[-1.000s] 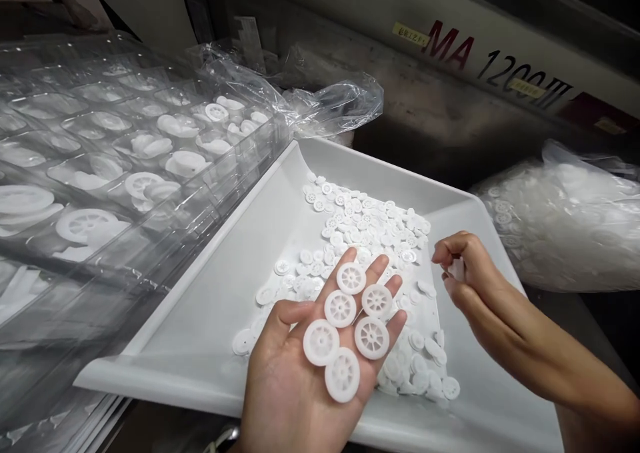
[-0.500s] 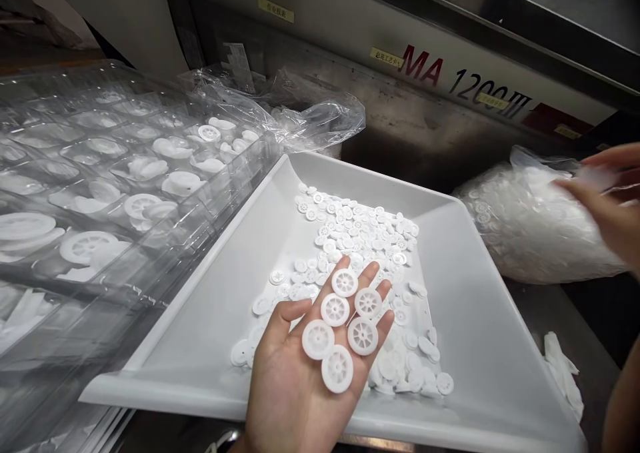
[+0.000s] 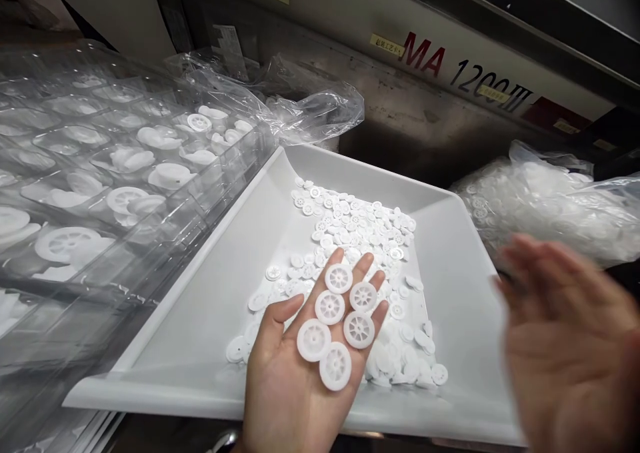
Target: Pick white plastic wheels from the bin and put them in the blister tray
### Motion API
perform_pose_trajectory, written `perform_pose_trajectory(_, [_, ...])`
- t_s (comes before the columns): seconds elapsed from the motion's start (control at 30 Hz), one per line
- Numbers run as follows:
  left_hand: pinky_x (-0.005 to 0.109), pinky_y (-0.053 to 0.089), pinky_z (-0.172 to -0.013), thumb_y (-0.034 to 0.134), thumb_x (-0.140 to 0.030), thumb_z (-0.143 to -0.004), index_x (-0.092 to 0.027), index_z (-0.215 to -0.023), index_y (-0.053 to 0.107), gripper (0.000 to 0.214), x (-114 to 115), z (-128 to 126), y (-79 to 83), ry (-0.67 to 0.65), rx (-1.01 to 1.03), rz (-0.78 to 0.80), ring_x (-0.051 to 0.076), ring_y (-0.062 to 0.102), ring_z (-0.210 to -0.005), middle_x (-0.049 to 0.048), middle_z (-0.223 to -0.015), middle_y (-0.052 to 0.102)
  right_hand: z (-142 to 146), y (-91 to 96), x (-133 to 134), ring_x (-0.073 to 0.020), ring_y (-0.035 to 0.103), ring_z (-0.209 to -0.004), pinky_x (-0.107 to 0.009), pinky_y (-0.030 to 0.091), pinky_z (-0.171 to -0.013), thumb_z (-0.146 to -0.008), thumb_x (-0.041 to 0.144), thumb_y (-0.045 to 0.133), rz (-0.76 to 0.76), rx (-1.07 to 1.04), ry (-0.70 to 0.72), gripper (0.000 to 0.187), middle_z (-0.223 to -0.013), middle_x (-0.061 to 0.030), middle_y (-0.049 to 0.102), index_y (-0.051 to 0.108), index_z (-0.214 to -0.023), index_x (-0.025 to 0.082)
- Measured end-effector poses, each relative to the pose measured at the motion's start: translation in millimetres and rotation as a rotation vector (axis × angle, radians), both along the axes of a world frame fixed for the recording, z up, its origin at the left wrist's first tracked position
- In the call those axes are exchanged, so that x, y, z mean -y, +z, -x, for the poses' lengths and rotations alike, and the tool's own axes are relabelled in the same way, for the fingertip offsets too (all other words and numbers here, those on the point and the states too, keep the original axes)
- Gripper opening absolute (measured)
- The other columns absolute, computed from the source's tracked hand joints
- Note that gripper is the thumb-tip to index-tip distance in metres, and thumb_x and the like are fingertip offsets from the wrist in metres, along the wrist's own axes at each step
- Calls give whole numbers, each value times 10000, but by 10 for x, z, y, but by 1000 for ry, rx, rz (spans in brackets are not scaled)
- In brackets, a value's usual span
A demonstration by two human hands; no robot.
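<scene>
My left hand (image 3: 295, 390) is palm up over the tray, fingers stretched out. Several small white plastic wheels (image 3: 314, 340) with spoked centres lie flat on its palm and fingers. Below it, many more white wheels (image 3: 345, 221) are heaped on the floor of a light grey scoop-shaped tray (image 3: 465, 306). My right hand (image 3: 570, 340) is at the tray's right edge, smeared by motion, its fingers extended and nothing visible in it. Beyond that hand lies a clear plastic bag (image 3: 550, 203) filled with white pieces.
Clear plastic trays (image 3: 185, 193) with round pockets of white discs and wheels are stacked at left. A crumpled clear bag (image 3: 320, 110) lies behind them. A metal machine panel (image 3: 330, 46) with lettering and yellow labels closes off the back.
My right hand has come down and nearer from above the filled bag; the blurred white thing at its fingers no longer shows. My left hand still bears the wheels, almost unmoved.
</scene>
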State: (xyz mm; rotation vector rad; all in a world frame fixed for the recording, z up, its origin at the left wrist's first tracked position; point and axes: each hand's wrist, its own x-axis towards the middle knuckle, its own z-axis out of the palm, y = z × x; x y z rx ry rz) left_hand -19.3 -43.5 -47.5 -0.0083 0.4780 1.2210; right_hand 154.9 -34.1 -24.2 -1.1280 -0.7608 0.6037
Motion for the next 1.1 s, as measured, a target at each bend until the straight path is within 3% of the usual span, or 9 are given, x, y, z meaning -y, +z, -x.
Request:
perform_pose_trajectory(0.13, [492,210,-1177,383,-426,-912,-289,-1412,436,520,87,-198,-8,44,-716,-425,266,290,-1415,-3,-1476,437,798,-336,200,-217,471,-1308,-445,296,-1141,-863,552,509,111,-362,357,431,-1301,-7,605,648,-1185,301])
perform_pose_trajectory(0.23, [472,48,-1204,495,-359,-889,-291,-1349,509,465,153,-330,-1,39,-1157,-691,259,96,-1470,-61,-1512,354,1038,-412,265,-223,422,-1349,-508,265,-1153,-906,464,485,83,-602,390,374,-1382,-3,533,614,-1221,309])
perform_pose_trajectory(0.3, [466,42,-1205,472,-349,-915,-298,-1390,451,478,177,-373,11,86,-1322,-798,248,124,-1467,-65,-1517,342,1058,-434,258,-226,411,-1357,-533,244,-1156,-893,483,495,-20,-715,403,355,-1387,14,527,627,-1185,331])
perform_pose_trajectory(0.37, [441,88,-1210,440,-329,-935,-361,-1399,426,465,180,-383,21,197,-1266,-754,223,209,-1448,-95,-1506,371,1029,-443,211,-225,420,-1350,-543,226,-1158,-897,522,444,-80,-808,467,398,-1354,5,560,631,-1183,318])
perform_pose_trajectory(0.47, [342,231,-1189,400,-226,-943,-477,-1298,511,448,149,-358,21,318,-992,-524,145,307,-1406,-165,-1444,456,984,-426,122,-186,402,-1360,-477,206,-1180,-938,514,303,-134,-988,576,507,-1370,-6,548,561,-1295,264])
perform_pose_trajectory(0.57, [274,337,-1136,433,-155,-908,-425,-1270,549,466,104,-316,2,366,-755,-349,123,375,-1367,-114,-1390,535,978,-396,86,-158,348,-1386,-380,204,-1191,-945,518,288,-246,-1143,644,558,-1431,-3,485,454,-1397,234])
perform_pose_trajectory(0.73, [309,448,-1055,521,-217,-860,-343,-1271,570,433,103,-285,3,289,-577,-102,199,459,-1316,-18,-1333,598,992,-382,120,-176,348,-1386,-372,197,-1193,-931,551,313,-291,-1207,656,580,-1449,-18,465,404,-1425,261])
perform_pose_trajectory(0.93, [288,394,-1092,520,-272,-869,-376,-1260,560,406,174,-302,111,187,-513,43,168,353,-1384,-85,-1384,547,980,-373,156,-189,464,-1316,-421,212,-1180,-892,565,381,-204,-1233,571,490,-1318,-20,589,566,-1245,279])
perform_pose_trajectory(1.1, [359,335,-1133,516,-301,-870,-386,-1258,553,399,235,-299,132,155,-517,46,192,357,-1383,-79,-1398,533,982,-360,191,-182,541,-1242,-403,240,-1165,-870,566,412,-215,-1251,575,458,-1273,-28,613,593,-1180,281])
